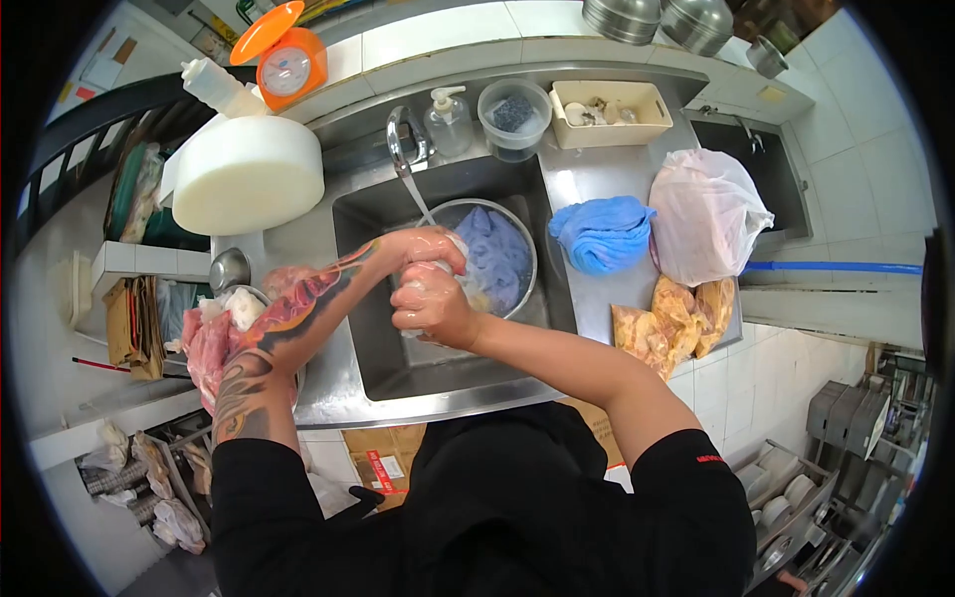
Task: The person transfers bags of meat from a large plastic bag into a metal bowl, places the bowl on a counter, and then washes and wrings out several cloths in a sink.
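Both hands are closed, one above the other, over the left side of a round metal bowl (533, 269) in the sink. My left hand (433, 247), wet and sudsy, grips a pale wet cloth (460, 251), mostly hidden by the fingers. Just below it, my right hand (430, 304) is wrapped round the same bunched cloth. A blue-grey cloth (497, 249) lies soaking in the bowl. Water runs from the curved tap (400, 149) behind my left hand.
The sink (398, 383) surrounds the bowl. Right of it are a folded blue cloth (603, 234), a white plastic bag (706, 214) and bags of yellowish food (676, 323). Behind stand a soap bottle (449, 124) and a sponge tub (514, 124). Raw meat (209, 353) lies left.
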`<action>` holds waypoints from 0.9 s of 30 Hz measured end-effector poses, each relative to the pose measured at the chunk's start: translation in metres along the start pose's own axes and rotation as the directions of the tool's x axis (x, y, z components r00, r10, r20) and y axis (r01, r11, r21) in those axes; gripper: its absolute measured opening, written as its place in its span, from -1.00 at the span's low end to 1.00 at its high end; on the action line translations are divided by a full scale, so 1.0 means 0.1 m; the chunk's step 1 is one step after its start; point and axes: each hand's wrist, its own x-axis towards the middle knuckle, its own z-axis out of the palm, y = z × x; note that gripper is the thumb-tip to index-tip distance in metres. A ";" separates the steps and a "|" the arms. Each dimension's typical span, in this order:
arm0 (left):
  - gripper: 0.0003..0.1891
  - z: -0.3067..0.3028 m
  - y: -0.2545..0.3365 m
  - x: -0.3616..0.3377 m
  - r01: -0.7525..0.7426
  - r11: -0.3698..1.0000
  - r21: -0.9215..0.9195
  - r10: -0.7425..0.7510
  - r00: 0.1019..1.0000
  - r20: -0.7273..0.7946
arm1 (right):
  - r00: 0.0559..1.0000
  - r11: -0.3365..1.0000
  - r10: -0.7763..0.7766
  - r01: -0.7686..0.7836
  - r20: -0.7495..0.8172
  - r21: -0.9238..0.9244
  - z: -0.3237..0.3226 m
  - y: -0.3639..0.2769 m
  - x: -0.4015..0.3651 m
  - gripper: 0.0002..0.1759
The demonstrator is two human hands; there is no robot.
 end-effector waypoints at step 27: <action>-0.27 1.99 0.33 0.91 0.032 0.310 -0.950 -0.340 0.937 -0.080 | 0.054 0.082 0.963 -0.992 -0.263 0.093 -1.63 -0.08 -1.93 -0.72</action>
